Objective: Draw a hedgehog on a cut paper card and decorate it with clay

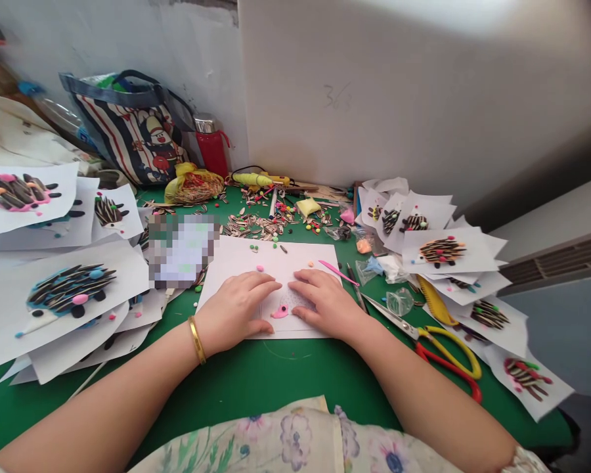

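A white sheet of paper (295, 256) lies in front of me on the green table. My left hand (239, 305), with a gold bangle at the wrist, rests on its left side, fingers stretched out. On the right side lies my right hand (322, 299), its fingers also extended. Neither hand holds anything that I can see. Between them sits a small pink clay head (280, 311) with a black dot and a pointed end. Beyond the fingertips are a pink clay ball (260, 268), a peach one (310, 263) and a few green dots near the far edge.
Finished seed-and-clay hedgehog pictures are stacked at left (73, 295) and right (443, 249). Scissors (423, 335), a pink modelling tool (339, 272) and pens lie right of the paper. Seeds (251, 226) are scattered behind, before a red flask (211, 148) and striped bag (128, 128).
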The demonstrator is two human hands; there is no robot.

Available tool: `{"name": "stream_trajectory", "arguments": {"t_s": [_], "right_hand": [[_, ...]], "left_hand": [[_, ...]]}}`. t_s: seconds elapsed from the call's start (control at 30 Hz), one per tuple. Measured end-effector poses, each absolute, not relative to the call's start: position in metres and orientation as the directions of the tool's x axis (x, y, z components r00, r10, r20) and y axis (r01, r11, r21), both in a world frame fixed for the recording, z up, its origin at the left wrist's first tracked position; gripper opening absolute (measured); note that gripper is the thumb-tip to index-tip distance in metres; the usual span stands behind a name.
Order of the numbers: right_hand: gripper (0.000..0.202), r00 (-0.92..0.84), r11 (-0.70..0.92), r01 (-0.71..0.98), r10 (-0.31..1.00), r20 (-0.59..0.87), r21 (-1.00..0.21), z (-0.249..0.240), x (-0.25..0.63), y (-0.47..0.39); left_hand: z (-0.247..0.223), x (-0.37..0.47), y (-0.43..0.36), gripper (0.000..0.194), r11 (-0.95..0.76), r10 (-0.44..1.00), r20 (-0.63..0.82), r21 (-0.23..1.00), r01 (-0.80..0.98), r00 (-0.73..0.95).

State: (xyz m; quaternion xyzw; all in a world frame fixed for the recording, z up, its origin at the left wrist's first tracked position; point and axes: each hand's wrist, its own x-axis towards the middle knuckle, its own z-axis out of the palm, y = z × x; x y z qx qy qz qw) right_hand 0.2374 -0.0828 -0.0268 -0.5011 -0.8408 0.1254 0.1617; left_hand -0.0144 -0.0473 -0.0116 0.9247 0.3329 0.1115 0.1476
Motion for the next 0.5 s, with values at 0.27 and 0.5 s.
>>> {"name": "stream_trajectory", "arguments": {"t_s": [0.27, 0.5], "right_hand": [[0.042, -0.448, 0.499, 0.763, 0.867, 0.220, -0.411, -0.0303, 0.2429, -0.0780], [0.039, -0.436, 0.494, 0.769, 0.869, 0.232, -0.407, -0.0290, 0.2444, -0.0764]], "left_hand": [[-0.0131, -0.0122, -0.0511, 0.101, -0.730, 0.651, 0.011, 0.284, 0.622, 0.759], [-0.0097, -0.0112, -0.0515, 0.094, -0.730, 0.656, 0.031, 0.279, 0.623, 0.754]]}}
